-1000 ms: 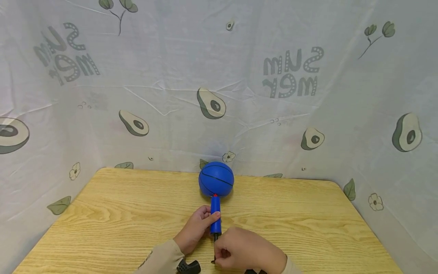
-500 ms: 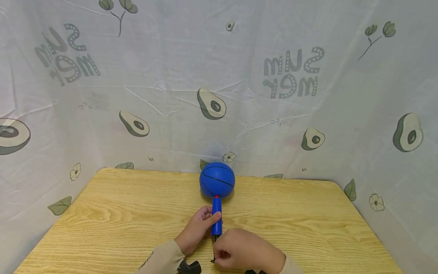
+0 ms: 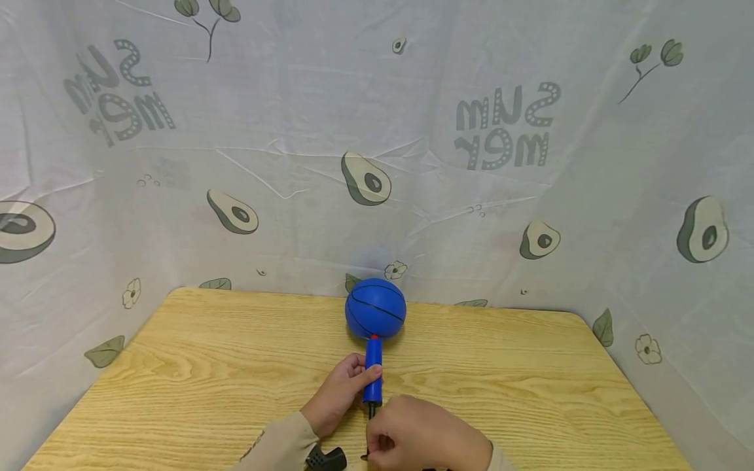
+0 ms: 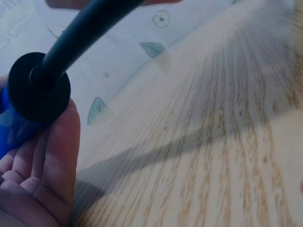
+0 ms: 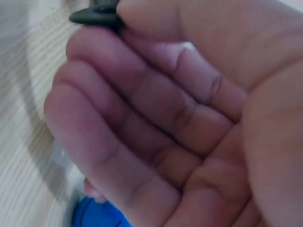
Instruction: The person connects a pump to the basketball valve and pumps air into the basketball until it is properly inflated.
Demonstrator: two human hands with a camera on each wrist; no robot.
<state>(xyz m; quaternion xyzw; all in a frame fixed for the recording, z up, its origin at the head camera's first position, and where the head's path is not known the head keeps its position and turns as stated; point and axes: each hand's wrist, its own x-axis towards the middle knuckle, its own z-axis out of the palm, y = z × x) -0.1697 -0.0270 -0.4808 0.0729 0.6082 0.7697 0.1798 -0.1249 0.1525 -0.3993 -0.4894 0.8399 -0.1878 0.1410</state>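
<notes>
A blue ball with black lines sits at the back middle of the table. Against its near side is the red tip of a blue hand pump, which points away from me. My left hand grips the pump's barrel, thumb on top. Out of the barrel's black end cap comes a black rod. My right hand pinches the pump's thin black handle at the rod's near end, between thumb and forefinger. The other fingers are curled; they partly hide the rod in the head view.
The wood-grain table spreads out on both sides of the hands. A pale curtain printed with avocados and leaves closes off the back and sides. On the left sleeve, by the wrist, is a black device.
Over the last half second my right hand has drawn slightly toward me, and more of the black rod shows outside the barrel. The left hand keeps its grip; the ball looks still.
</notes>
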